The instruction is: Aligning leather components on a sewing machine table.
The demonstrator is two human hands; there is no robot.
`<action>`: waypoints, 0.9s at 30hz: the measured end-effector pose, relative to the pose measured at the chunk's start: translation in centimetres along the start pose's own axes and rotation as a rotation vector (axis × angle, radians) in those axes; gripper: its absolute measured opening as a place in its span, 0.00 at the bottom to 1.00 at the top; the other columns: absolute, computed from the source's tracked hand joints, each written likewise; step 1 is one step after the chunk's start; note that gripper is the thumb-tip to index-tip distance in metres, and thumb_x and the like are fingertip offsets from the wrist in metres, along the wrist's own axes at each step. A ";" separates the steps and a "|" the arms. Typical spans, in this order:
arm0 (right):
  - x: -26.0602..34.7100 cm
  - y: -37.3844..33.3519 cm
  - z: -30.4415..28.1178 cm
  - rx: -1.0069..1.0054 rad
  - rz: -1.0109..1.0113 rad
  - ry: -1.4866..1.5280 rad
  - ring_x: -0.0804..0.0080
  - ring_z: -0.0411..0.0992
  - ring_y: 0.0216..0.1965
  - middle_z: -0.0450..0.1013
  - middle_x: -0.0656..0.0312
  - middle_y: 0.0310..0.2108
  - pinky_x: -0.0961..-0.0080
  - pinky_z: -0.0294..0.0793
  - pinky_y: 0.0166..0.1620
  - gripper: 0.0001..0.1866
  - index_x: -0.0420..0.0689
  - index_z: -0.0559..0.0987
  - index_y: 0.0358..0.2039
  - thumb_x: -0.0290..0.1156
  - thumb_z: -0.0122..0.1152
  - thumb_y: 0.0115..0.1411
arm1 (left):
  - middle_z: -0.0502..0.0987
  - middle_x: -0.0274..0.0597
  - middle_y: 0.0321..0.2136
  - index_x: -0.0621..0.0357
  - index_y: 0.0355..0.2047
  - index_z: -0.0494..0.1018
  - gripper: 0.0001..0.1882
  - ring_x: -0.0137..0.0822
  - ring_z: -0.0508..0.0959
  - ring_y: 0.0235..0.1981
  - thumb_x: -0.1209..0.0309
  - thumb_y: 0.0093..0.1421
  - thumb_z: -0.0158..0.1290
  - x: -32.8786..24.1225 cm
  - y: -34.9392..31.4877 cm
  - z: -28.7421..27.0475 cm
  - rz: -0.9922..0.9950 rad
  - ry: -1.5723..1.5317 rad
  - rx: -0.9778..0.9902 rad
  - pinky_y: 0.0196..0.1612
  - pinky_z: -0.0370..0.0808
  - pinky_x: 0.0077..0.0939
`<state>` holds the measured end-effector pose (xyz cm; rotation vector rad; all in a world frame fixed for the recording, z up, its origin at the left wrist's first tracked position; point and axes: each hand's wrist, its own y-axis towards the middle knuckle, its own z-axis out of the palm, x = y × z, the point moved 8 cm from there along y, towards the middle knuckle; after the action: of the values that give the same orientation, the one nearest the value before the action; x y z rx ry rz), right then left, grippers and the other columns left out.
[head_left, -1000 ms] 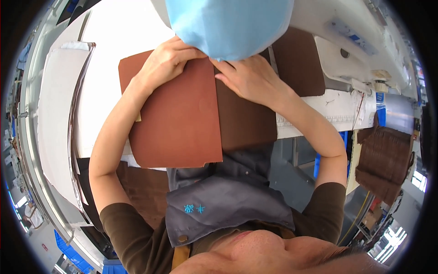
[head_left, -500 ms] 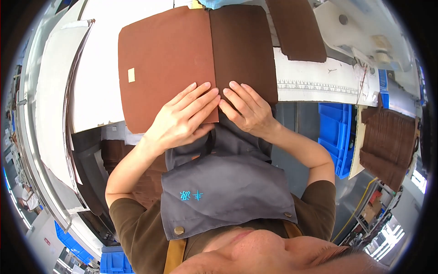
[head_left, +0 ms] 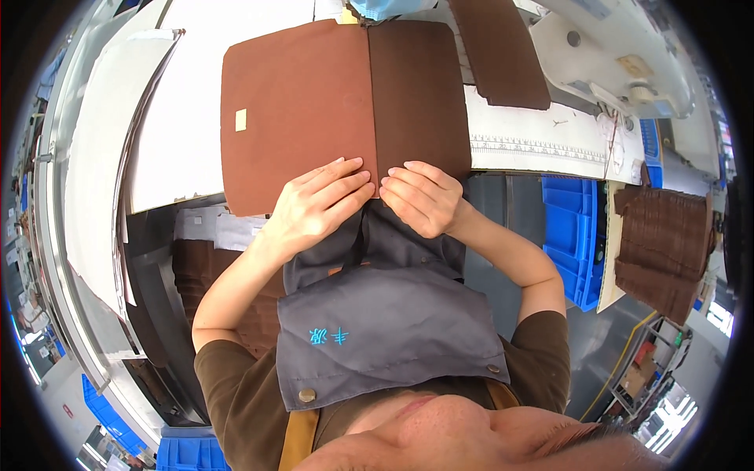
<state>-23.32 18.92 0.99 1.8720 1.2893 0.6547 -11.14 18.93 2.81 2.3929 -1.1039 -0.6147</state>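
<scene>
A flat leather-like panel lies before me, its reddish-brown part (head_left: 302, 102) on the left and its dark brown part (head_left: 416, 94) on the right, meeting along a straight line. A small pale yellow sticker (head_left: 241, 120) sits on the reddish-brown part. My left hand (head_left: 318, 202) closes over the near edge of the reddish-brown part, fingertips beside the joining line. Just across that line, my right hand (head_left: 424, 200) has its fingers bent together over the near edge of the dark part. Both thumbs are hidden.
A sewing machine (head_left: 597, 47) stands at the far right, with another dark brown piece (head_left: 506, 59) beside it. A ruler strip (head_left: 542, 147) runs along the white table. Blue crates (head_left: 572, 235) and stacked brown sheets (head_left: 660, 247) are at right; white sheets (head_left: 102, 157) lie at left.
The panel has shifted a little in view, and its near edge along the joining line sits farther from me. My hands have slid down to that edge, with the fingers more bent.
</scene>
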 end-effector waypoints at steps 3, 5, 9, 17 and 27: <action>-0.1 0.2 -0.2 -0.016 -0.009 0.002 0.72 0.76 0.34 0.76 0.64 0.29 0.73 0.76 0.44 0.03 0.43 0.79 0.25 0.26 0.61 0.48 | 0.79 0.39 0.36 0.59 0.33 0.78 0.12 0.39 0.79 0.43 0.75 0.45 0.57 0.1 0.1 0.1 0.000 0.023 0.006 0.45 0.79 0.33; -0.4 0.2 -0.2 -0.025 -0.010 0.007 0.72 0.76 0.34 0.76 0.64 0.29 0.74 0.76 0.44 0.03 0.43 0.79 0.25 0.26 0.60 0.48 | 0.79 0.39 0.36 0.59 0.33 0.78 0.12 0.39 0.79 0.43 0.75 0.45 0.58 0.2 0.2 0.2 -0.004 0.025 -0.004 0.45 0.79 0.34; -0.7 0.8 -0.1 0.032 -0.026 0.014 0.72 0.76 0.33 0.75 0.64 0.29 0.73 0.76 0.43 0.03 0.44 0.79 0.26 0.26 0.61 0.48 | 0.79 0.38 0.35 0.57 0.30 0.78 0.09 0.36 0.79 0.42 0.74 0.46 0.59 0.4 0.6 0.1 0.000 0.039 -0.009 0.44 0.78 0.32; -0.5 1.9 0.8 0.217 -0.104 0.100 0.67 0.76 0.40 0.77 0.59 0.35 0.70 0.75 0.47 0.06 0.41 0.80 0.28 0.26 0.59 0.48 | 0.78 0.43 0.42 0.59 0.38 0.77 0.13 0.43 0.78 0.43 0.71 0.51 0.59 9.5 6.4 0.3 -0.166 -0.097 0.034 0.45 0.77 0.33; -2.1 3.9 1.9 0.299 -0.160 0.169 0.66 0.76 0.36 0.77 0.55 0.31 0.72 0.76 0.43 0.07 0.38 0.78 0.26 0.27 0.57 0.49 | 0.77 0.37 0.40 0.55 0.38 0.79 0.14 0.40 0.76 0.45 0.68 0.50 0.60 13.0 7.7 1.2 -0.112 0.008 0.022 0.46 0.76 0.33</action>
<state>-20.52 15.61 3.10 1.9532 1.7059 0.5690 -8.72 3.96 3.36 2.4869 -0.9831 -0.6326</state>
